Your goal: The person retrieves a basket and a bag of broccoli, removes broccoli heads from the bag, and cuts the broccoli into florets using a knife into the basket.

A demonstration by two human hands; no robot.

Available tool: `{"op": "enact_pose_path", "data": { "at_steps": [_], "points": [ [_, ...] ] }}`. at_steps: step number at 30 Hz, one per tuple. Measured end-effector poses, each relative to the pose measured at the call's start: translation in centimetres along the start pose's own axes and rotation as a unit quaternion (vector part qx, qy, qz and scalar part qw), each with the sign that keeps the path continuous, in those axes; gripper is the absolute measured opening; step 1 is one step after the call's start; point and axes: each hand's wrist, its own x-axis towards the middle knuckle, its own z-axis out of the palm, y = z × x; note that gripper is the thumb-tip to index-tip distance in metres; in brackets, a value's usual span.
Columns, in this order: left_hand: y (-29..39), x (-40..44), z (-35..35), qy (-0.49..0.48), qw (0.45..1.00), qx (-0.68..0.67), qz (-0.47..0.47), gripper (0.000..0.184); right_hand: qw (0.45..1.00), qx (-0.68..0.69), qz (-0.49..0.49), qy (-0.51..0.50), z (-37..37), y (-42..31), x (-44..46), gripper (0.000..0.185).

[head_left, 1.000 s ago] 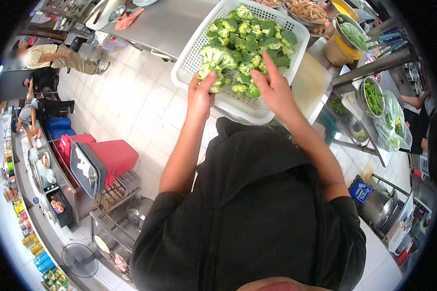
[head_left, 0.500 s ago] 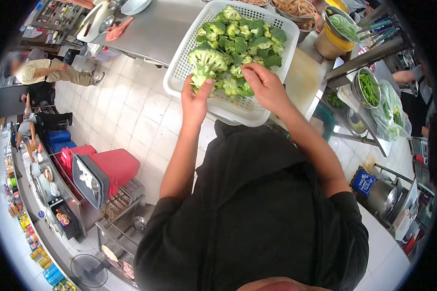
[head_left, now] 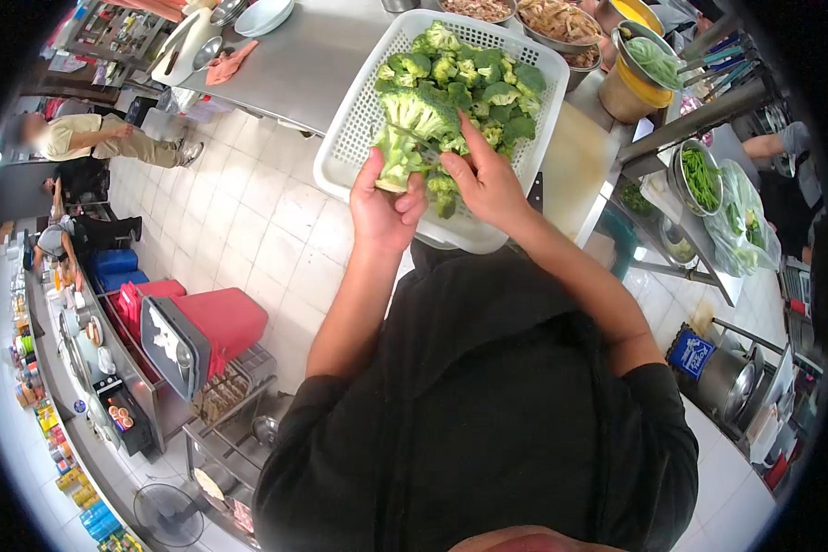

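A broccoli head is held by its thick stalk over a white perforated basket, the fingers of the left hand curled around the stalk's lower end. That low grip appears to leave the crown exposed to the right hand, whose thumb and index finger reach toward it; a thin dark line crosses there, but whether those fingers grasp a blade cannot be told. The basket, likely placed beneath to catch loose pieces, contains green florets and stands at the edge of a metal bench, beside a pale cutting board. Beyond it, a metal bowl holds brownish strips, while another contains pale green pieces. At right, a round metal container holds slender green vegetables, next to a clear plastic bag with greens inside.
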Motion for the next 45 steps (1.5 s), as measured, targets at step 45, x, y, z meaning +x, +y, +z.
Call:
{"op": "enact_pose_path", "data": {
  "at_steps": [45],
  "points": [
    [-2.2,-0.6,-1.4,0.034,0.962,0.239,0.128,0.039,0.994,0.083,0.026,0.071,0.5,0.5,1.4,0.044]
  ]
}}
